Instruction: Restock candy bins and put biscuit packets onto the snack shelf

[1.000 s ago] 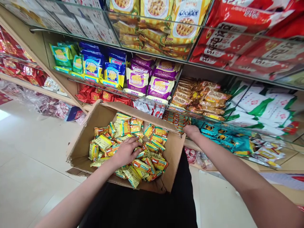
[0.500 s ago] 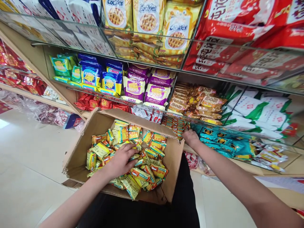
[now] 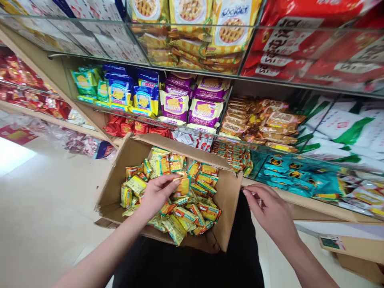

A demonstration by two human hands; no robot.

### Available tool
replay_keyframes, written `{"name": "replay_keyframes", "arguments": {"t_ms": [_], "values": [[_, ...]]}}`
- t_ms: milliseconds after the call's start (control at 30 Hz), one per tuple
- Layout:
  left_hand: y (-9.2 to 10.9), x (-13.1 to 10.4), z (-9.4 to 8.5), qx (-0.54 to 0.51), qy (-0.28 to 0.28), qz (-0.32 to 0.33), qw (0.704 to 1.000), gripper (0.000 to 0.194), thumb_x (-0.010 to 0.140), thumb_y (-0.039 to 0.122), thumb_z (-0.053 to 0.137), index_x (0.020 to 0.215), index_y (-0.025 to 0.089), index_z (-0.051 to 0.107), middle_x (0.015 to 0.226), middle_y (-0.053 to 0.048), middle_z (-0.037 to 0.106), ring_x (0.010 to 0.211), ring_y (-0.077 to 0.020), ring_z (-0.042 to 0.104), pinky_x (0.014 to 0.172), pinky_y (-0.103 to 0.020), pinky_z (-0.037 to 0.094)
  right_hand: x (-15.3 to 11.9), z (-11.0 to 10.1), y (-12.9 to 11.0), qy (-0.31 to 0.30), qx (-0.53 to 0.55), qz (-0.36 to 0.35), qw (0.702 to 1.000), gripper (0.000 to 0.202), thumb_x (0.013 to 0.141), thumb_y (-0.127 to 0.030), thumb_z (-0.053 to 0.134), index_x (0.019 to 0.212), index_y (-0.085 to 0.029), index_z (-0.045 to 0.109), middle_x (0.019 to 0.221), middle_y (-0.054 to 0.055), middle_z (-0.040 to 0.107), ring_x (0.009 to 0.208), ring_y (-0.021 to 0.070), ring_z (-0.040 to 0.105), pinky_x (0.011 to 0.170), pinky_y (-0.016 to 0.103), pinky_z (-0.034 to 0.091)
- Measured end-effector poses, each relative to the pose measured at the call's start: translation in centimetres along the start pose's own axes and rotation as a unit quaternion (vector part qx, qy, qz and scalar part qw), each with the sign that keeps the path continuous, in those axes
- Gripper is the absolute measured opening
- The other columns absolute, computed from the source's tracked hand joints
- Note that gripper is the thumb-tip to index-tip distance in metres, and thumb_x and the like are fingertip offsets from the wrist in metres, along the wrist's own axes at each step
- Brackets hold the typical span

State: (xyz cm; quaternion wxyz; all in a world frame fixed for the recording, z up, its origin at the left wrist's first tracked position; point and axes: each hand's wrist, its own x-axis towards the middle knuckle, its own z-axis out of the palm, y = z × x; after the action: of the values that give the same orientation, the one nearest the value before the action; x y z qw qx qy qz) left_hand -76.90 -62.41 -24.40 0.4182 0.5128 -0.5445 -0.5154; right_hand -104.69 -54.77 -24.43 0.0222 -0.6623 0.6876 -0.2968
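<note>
My left hand (image 3: 158,196) pinches a yellow-and-orange snack packet (image 3: 182,186) between thumb and fingers, just above the pile in the cardboard box (image 3: 229,212). Several small wrapped snack packets (image 3: 172,230) lie loose and jumbled inside this box, which rests on my lap, tilted against the shelf front. Right of the box, in front of the lower shelf, is my right hand (image 3: 270,206). Its fingers are loosely curved, thumb near the index finger, and no packet shows in it. Similar small packets (image 3: 232,158) stand in tight rows on the bottom shelf behind the box's far right corner.
Teal packets (image 3: 291,176) sit right of the rows, behind a glass divider (image 3: 257,164). Above are brown snack packets (image 3: 279,120) and purple biscuit packs (image 3: 205,110). A glass shelf lip (image 3: 192,28) runs overhead. Another cardboard box (image 3: 357,250) is low at right.
My right hand has drawn back from the bottom shelf toward me. My left hand has picked a packet from the pile and raised it slightly. The view has shifted a little.
</note>
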Motion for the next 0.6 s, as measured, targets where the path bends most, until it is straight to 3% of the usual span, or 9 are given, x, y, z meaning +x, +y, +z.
{"name": "replay_keyframes", "arguments": {"t_ms": [67, 100, 167, 233, 367, 467, 533, 600], "values": [[1.3, -0.4, 1.6, -0.167, -0.014, -0.086, 0.982, 0.027, 0.064, 0.035, 0.071, 0.083, 0.018, 0.067, 0.079, -0.002, 0.071, 0.072, -0.0162, 0.065, 0.071, -0.033, 0.055, -0.5, 0.6, -2.4, -0.039, 0.186, 0.041, 0.981, 0.023, 0.081, -0.038, 0.053, 0.094, -0.021, 0.061, 0.088, 0.006, 0.065, 0.072, 0.0168, 0.061, 0.064, 0.029, 0.049], [1.8, -0.5, 2.3, -0.222, -0.031, -0.115, 0.968, 0.027, 0.062, 0.033, 0.073, 0.081, 0.017, 0.067, 0.076, -0.002, 0.071, 0.069, -0.0157, 0.065, 0.069, -0.034, 0.055, -0.5, 1.1, -3.5, -0.078, 0.274, 0.067, 0.956, 0.028, 0.08, -0.04, 0.054, 0.1, -0.021, 0.059, 0.089, 0.005, 0.065, 0.072, 0.0161, 0.061, 0.061, 0.027, 0.05], [2.5, -0.9, 3.7, -0.273, -0.066, -0.156, 0.947, 0.027, 0.059, 0.03, 0.076, 0.08, 0.015, 0.067, 0.072, -0.001, 0.069, 0.065, -0.0146, 0.064, 0.066, -0.032, 0.055, -0.4, 2.4, -5.4, -0.137, 0.415, 0.109, 0.893, 0.036, 0.079, -0.042, 0.055, 0.108, -0.021, 0.055, 0.091, 0.005, 0.066, 0.077, 0.0163, 0.062, 0.063, 0.027, 0.051], [2.8, -1.4, 4.7, -0.272, -0.081, -0.174, 0.943, 0.026, 0.058, 0.028, 0.077, 0.078, 0.014, 0.067, 0.069, -0.001, 0.067, 0.06, -0.011, 0.062, 0.06, -0.026, 0.053, -0.1, 3.7, -6.6, -0.149, 0.488, 0.138, 0.849, 0.036, 0.078, -0.044, 0.056, 0.105, -0.02, 0.056, 0.088, 0.004, 0.065, 0.079, 0.0165, 0.061, 0.066, 0.027, 0.051], [2.3, -2.5, 5.6, -0.276, -0.096, -0.153, 0.944, 0.034, 0.061, 0.029, 0.076, 0.09, 0.018, 0.063, 0.078, 0.002, 0.063, 0.061, -0.0062, 0.057, 0.056, -0.019, 0.048, 0.2, 5.0, -7.0, -0.081, 0.521, 0.196, 0.826, 0.028, 0.075, -0.043, 0.061, 0.088, -0.018, 0.06, 0.076, 0.001, 0.063, 0.073, 0.0155, 0.058, 0.064, 0.026, 0.048], [1.4, -3.1, 5.7, -0.258, -0.15, -0.125, 0.946, 0.04, 0.057, 0.024, 0.078, 0.09, 0.018, 0.057, 0.081, 0.003, 0.061, 0.066, -0.0062, 0.057, 0.061, -0.019, 0.048, -0.1, 5.0, -6.9, -0.044, 0.551, 0.219, 0.804, 0.024, 0.075, -0.041, 0.06, 0.083, -0.019, 0.056, 0.075, -0.001, 0.062, 0.07, 0.0142, 0.058, 0.063, 0.025, 0.047], [0.9, -3.4, 5.7, -0.22, -0.19, -0.113, 0.95, 0.033, 0.06, 0.024, 0.077, 0.085, 0.016, 0.056, 0.075, 0.003, 0.061, 0.065, -0.0065, 0.057, 0.063, -0.019, 0.047, -0.5, 4.7, -6.8, -0.056, 0.552, 0.208, 0.806, 0.025, 0.074, -0.039, 0.062, 0.089, -0.02, 0.055, 0.081, 0.0, 0.062, 0.073, 0.0139, 0.058, 0.065, 0.025, 0.048], [0.6, -3.5, 5.6, -0.161, -0.23, -0.087, 0.956, 0.027, 0.066, 0.026, 0.072, 0.087, 0.016, 0.058, 0.074, 0.001, 0.063, 0.067, -0.0083, 0.058, 0.065, -0.021, 0.047, -1.0, 4.2, -6.5, -0.099, 0.524, 0.175, 0.828, 0.031, 0.073, -0.036, 0.064, 0.099, -0.022, 0.054, 0.089, 0.001, 0.063, 0.079, 0.0148, 0.059, 0.07, 0.026, 0.048]]}}
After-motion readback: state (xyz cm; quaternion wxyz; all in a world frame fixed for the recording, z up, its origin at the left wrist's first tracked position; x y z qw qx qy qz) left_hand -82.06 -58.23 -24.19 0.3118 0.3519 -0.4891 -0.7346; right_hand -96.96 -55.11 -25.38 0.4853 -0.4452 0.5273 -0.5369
